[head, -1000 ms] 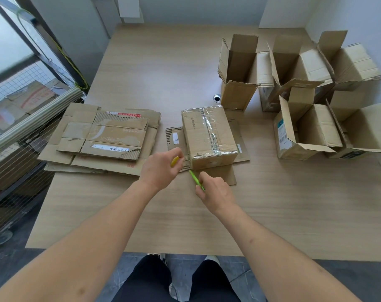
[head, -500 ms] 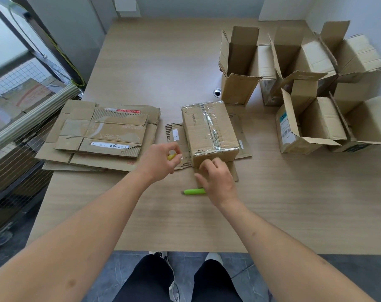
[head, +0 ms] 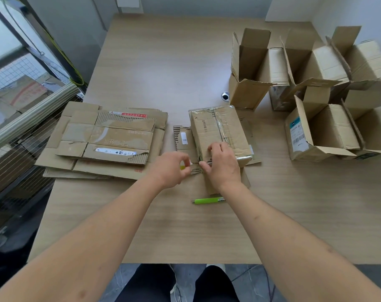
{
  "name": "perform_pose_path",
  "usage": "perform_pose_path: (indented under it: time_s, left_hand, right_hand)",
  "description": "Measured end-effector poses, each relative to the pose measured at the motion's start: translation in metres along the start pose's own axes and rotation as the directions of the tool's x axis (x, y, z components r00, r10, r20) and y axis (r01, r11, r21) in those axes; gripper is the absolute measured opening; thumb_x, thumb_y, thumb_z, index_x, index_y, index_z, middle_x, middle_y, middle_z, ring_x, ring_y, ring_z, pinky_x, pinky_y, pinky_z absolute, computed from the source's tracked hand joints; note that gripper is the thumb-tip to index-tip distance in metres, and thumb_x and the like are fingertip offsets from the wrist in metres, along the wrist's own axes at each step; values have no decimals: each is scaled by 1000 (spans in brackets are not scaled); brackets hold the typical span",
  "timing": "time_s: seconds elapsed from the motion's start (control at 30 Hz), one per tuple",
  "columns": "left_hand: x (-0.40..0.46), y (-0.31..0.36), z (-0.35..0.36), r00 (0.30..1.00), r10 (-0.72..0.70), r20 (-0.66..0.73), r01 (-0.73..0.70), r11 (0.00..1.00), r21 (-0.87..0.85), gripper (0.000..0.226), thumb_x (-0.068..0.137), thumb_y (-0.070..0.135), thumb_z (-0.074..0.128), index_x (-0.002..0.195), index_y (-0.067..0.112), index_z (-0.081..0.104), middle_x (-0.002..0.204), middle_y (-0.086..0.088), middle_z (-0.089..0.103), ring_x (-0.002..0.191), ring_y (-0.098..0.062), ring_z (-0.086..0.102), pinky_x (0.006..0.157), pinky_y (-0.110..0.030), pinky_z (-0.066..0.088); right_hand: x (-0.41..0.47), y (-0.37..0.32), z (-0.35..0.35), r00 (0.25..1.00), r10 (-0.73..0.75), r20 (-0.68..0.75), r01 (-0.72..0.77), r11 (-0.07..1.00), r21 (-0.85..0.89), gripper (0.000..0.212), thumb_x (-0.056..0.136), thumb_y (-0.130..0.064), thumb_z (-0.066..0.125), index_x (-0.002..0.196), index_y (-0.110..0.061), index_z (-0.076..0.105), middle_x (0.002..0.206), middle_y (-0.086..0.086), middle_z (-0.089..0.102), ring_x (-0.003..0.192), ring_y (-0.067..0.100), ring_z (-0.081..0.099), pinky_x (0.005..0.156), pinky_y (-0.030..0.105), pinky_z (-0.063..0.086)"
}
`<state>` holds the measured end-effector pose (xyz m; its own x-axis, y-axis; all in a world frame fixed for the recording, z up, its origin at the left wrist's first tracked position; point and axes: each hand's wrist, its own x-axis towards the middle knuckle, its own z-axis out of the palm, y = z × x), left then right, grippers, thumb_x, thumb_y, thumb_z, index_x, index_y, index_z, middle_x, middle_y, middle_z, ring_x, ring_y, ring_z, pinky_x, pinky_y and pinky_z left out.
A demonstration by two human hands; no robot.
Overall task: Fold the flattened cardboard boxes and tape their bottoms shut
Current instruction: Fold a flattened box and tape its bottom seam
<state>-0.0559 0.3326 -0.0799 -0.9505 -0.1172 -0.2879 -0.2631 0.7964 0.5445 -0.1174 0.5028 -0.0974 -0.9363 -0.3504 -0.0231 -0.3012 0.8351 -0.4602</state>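
Head view, wooden table (head: 163, 62), right hand (head: 223, 164) pressing taped box (head: 220, 131), left hand (head: 170, 168) pinching yellow item (head: 182, 168).

Taped box (head: 220, 132) mid-table — flattened stack (head: 106, 138) left, folded boxes (head: 311, 88) right

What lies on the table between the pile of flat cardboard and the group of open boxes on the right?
In the head view, the taped box stands there, with both hands at its near end: left hand, right hand.

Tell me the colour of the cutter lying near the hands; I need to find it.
Bright green cutter, clearest in the head view.
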Motion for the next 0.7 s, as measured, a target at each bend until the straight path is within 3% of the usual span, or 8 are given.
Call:
perform_pose_path:
  time_s: [0.07,0.13,0.37,0.43,0.47,0.57,0.7]
  left_hand:
    - [0,-4,-4,999,-18,42,16,999,29,8,93,32,64,86,29,65,50,10,64,51,-4,64,56,-24,45]
    - [-1,-11,-9,999,-23,48,24,1000,-8,7,93,33,64,86,31,64,53,11,67,55,-3,64,62,-28,53]
    - [-6,-14,-31,999,-27,43,42,909,-415,11,100,28,64,91,23,65,60,-5,71,42,-17,48,46,-27,45]
    - [-7,-13,-42,999,-27,27,37,891,-452,11,101,26,64,90,21,65,60,-7,71,41,-17,47,46,-27,44]
    - [-7,-12,-48,999,-27,20,34,885,-464,11,100,24,64,90,20,65,59,-8,70,41,-17,47,47,-27,44]
    - [-8,-2,-65,1000,-26,3,24,867,-498,11,101,23,64,92,16,65,59,-9,71,42,-18,49,46,-27,43]
    - [-12,17,-87,1000,6,-26,-18,858,-513,11,100,21,66,94,13,66,63,-14,71,39,-11,52,43,-24,42]
  right_hand:
    - [2,-4,2,999,33,-6,-33,999,-32,38,87,-31,77,112,-16,53,114,4,52,109,26,50,91,36,46]
    - [5,-8,4,997,82,-7,-83,996,-35,38,86,-31,76,111,-17,51,114,3,53,108,26,50,92,36,45]
    - [31,-19,-9,935,318,159,-336,936,103,27,92,-45,66,101,-23,54,107,-1,61,103,23,57,86,36,46]
    - [28,-27,-19,971,224,90,-239,937,253,13,97,-36,60,100,-23,61,100,-4,64,95,19,62,79,34,48]
    - [22,-31,-25,992,124,16,-123,942,311,10,98,-31,60,100,-23,65,96,-5,64,89,16,62,77,35,51]
    - [4,-44,-34,976,-164,-140,202,924,325,14,97,-27,67,104,-18,75,94,-5,63,79,14,62,71,38,56]
    - [-3,-61,-43,965,-184,-190,235,925,299,32,97,-40,61,110,-16,78,93,-2,65,77,19,64,66,44,56]
